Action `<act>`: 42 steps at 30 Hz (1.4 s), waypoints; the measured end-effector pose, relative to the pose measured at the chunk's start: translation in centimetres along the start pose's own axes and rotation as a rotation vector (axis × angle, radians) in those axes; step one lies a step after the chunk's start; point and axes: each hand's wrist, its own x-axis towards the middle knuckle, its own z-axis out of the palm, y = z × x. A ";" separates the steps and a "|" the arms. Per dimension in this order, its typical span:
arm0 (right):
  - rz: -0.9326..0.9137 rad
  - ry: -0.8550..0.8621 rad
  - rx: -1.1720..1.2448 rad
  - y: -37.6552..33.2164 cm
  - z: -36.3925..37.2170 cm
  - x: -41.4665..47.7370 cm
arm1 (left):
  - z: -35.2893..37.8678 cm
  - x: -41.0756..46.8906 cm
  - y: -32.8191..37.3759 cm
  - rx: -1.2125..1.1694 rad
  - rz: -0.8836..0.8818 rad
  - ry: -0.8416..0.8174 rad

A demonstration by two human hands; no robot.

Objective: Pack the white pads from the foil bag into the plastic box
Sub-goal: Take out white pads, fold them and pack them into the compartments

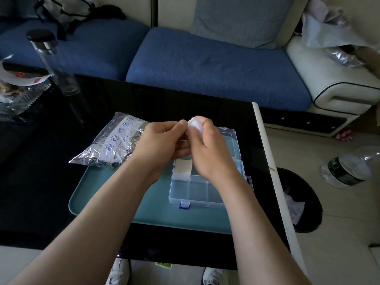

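Both hands meet above the open clear plastic box (197, 190), which stands on a teal tray (115, 194). My left hand (162, 140) and my right hand (209, 149) pinch one small white pad (193, 122) between their fingertips. A stack of white pads (182, 167) fills the box's back left compartment. The box lid (232, 140) lies folded back behind it. The silver foil bag (115, 142), printed with blue icons, lies to the left, partly on the tray's far corner.
A tall clear bottle with a black cap (51, 60) stands at the far left of the black table. Plastic wrappers (14, 93) lie beside it. A bin (300, 200) and a plastic bottle (349, 169) sit on the floor right of the table edge.
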 end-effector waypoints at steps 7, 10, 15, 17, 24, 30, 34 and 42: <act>0.088 0.031 0.178 -0.6 -0.5 0.0 | 0.1 0.1 -0.2 -0.020 0.010 -0.042; 0.106 0.084 0.172 -0.3 -0.5 0.3 | 0.0 0.2 -0.2 -0.026 0.019 -0.068; 0.141 0.153 0.265 0.0 -0.7 0.6 | -0.1 0.3 -0.3 -0.002 0.049 -0.068; 0.127 0.181 0.277 0.1 -1.0 0.6 | -0.1 0.3 -0.4 0.008 0.048 -0.040; 0.039 0.175 0.258 0.1 -1.4 0.0 | 0.0 0.0 -0.1 0.004 0.033 0.016; 0.041 0.189 0.193 0.6 -1.5 -0.1 | -0.4 0.1 -0.3 0.143 0.024 0.110; 0.111 0.177 0.113 1.7 -1.2 0.0 | -1.4 0.7 -1.6 0.496 0.085 0.243; 0.320 0.002 -0.019 5.3 1.3 0.6 | -2.6 0.4 -3.6 1.182 -0.004 0.077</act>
